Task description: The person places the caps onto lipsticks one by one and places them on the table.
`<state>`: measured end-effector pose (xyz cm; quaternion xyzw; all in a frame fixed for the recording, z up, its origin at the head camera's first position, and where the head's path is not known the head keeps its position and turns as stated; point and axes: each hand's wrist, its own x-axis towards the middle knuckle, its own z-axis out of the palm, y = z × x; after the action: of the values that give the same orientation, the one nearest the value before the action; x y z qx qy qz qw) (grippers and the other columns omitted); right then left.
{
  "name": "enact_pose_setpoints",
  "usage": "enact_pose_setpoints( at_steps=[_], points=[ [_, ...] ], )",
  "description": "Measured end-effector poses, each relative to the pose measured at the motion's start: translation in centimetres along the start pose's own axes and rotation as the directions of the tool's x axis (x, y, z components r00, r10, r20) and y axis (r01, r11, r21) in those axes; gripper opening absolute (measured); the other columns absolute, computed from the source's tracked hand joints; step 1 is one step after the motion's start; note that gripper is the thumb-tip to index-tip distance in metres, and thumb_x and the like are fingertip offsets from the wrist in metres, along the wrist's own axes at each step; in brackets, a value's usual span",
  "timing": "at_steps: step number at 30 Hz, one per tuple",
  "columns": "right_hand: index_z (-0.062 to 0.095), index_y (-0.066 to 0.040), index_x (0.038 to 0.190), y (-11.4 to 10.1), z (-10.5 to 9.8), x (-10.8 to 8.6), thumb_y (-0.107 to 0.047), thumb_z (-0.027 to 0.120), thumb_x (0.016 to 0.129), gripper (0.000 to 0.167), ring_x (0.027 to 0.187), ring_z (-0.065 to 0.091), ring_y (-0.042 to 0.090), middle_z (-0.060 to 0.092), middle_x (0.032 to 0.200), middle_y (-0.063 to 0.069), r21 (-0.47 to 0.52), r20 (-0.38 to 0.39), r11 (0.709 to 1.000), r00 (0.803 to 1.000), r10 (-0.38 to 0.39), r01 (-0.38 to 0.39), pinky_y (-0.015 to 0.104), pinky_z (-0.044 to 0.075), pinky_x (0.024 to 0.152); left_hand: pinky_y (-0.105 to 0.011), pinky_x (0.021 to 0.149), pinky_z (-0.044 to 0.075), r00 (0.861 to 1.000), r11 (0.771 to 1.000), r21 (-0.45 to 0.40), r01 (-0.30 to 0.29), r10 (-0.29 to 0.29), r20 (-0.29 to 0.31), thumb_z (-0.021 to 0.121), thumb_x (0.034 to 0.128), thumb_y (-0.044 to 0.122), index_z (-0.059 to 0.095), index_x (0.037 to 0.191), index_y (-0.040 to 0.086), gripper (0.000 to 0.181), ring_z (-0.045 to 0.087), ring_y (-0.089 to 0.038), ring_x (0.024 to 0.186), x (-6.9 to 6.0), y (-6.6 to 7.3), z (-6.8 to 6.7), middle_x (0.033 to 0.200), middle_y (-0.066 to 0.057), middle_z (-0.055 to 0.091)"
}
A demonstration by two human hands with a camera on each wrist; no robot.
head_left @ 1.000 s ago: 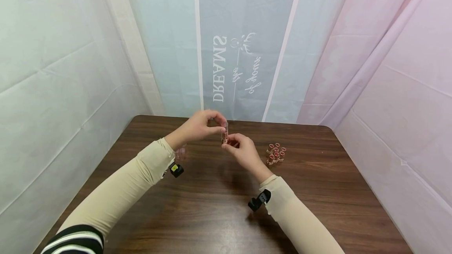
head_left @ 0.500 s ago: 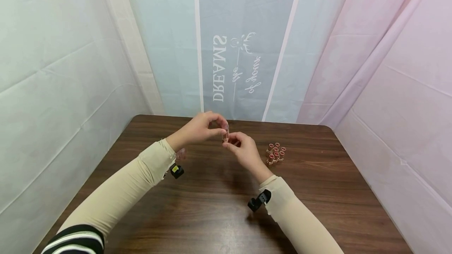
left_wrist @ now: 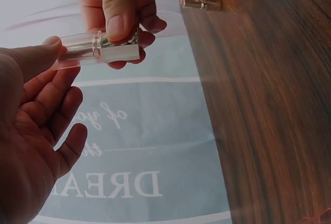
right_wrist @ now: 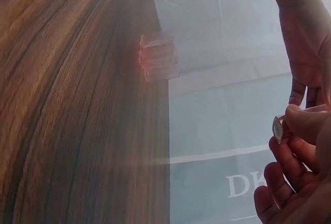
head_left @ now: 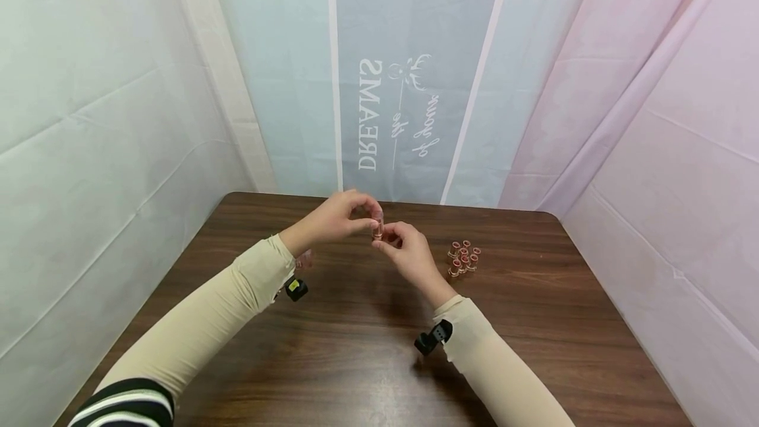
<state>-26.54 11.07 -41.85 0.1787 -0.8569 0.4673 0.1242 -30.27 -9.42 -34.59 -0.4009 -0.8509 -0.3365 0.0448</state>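
Observation:
Above the far part of the table, both hands hold one small lipstick tube. My left hand [head_left: 338, 217] pinches its clear cap [left_wrist: 80, 54] between thumb and fingers. From the other side my right hand [head_left: 413, 254] grips the shiny rose-gold base [left_wrist: 126, 53]. In the left wrist view the cap meets the base end to end in one line, and a ring shows at their joint. The right wrist view shows the flat end [right_wrist: 277, 130] of the base by the right fingers; that hand's thumb hides much of the rest.
Several uncapped rose-gold lipstick tubes [head_left: 464, 258] stand in a cluster right of the right hand. Several clear pinkish caps [right_wrist: 158, 58] sit together behind the left wrist. The brown wooden table [head_left: 356, 348] meets a printed curtain [head_left: 409, 31] at the back.
The left hand has come down slightly, and the clear cap sits lower over the rose-gold base than a second ago. The right hand has barely moved.

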Motion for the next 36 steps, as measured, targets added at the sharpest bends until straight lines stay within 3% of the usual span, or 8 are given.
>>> enact_pose_setpoints(
  at_steps=[5,13,18,25,36],
  points=[
    [0.076,-0.015,0.1,0.1,0.3,0.2,-0.023,0.084,0.087,0.018,0.087,0.059,0.017,0.068,0.089,-0.002,-0.089,0.008,0.996,1.0,-0.025,0.025,0.033,0.05,0.076,-0.042,0.095,0.049,1.0,1.0,0.001,0.005,-0.005,0.015,0.074,0.0958,0.019,0.072,0.104,0.015,0.009,0.064,-0.026,0.106,0.0,-0.3,0.2,0.1,0.005,0.072],
    [0.075,-0.016,0.099,0.2,0.9,0.9,-0.021,0.082,0.089,0.014,0.078,0.062,0.014,0.07,0.087,-0.004,-0.067,0.067,0.998,0.998,0.019,-0.014,0.031,0.052,0.068,-0.044,0.097,0.052,0.996,0.996,-0.035,0.084,-0.085,-0.019,0.077,0.0941,0.023,0.072,0.113,0.014,0.022,0.065,-0.016,0.107,-0.9,-1.6,0.2,0.107,0.004,0.074],
    [0.072,-0.015,0.098,0.4,1.5,1.9,-0.022,0.082,0.089,0.015,0.078,0.062,0.014,0.07,0.087,-0.004,-0.046,0.072,0.997,0.995,0.063,-0.059,0.032,0.052,0.068,-0.044,0.097,0.051,0.985,0.988,-0.021,0.153,-0.154,-0.078,0.078,0.0933,0.027,0.072,0.117,0.014,0.028,0.065,-0.018,0.11,-2.3,-2.6,-0.4,0.112,0.003,0.074],
    [0.072,-0.014,0.098,2.0,2.8,4.1,-0.022,0.083,0.089,0.017,0.083,0.063,0.016,0.071,0.091,-0.001,-0.043,0.067,0.993,0.992,0.112,-0.109,0.034,0.053,0.073,-0.044,0.096,0.051,0.957,0.966,-0.057,0.254,-0.259,-0.13,0.076,0.095,0.027,0.071,0.12,0.015,0.028,0.065,-0.018,0.112,-4.8,-3.8,-1.2,0.114,0.0,0.074],
    [0.072,-0.011,0.102,4.2,6.5,6.6,-0.02,0.08,0.091,0.017,0.086,0.067,0.016,0.073,0.094,0.002,-0.13,0.112,0.979,0.978,0.175,-0.16,0.037,0.055,0.081,-0.046,0.094,0.053,0.938,0.95,-0.068,0.303,-0.31,-0.156,0.075,0.0959,0.025,0.071,0.118,0.017,0.024,0.065,-0.019,0.11,-8.1,-5.7,-1.4,0.114,0.001,0.072]
  ],
)
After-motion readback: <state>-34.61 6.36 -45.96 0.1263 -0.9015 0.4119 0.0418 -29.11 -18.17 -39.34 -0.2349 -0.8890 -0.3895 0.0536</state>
